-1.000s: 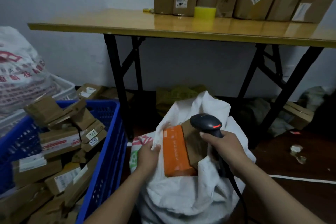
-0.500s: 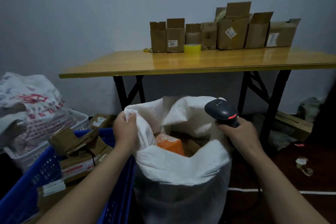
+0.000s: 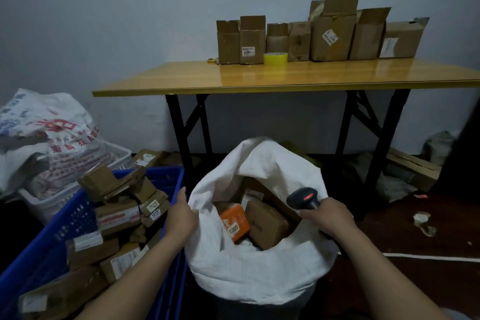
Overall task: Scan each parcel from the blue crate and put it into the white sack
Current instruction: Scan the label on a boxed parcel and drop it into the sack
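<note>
here the left hand (image 3: 181, 218) grips the left rim of the white sack (image 3: 254, 273); the right hand (image 3: 331, 218) is curled round the scanner (image 3: 302, 196) at its right rim. an orange parcel (image 3: 233, 222) lies inside. the remaining parcels (image 3: 118, 217) lie heaped in the blue crate (image 3: 170, 184) just left of the left hand, likely the nearer one for the next pick.

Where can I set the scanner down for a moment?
The tabletop is bare from its front edge back to the row of boxes and yellow tape roll. Floor right of the white sack is mostly bare. The blue crate and the sack's mouth are crowded with parcels.
</note>
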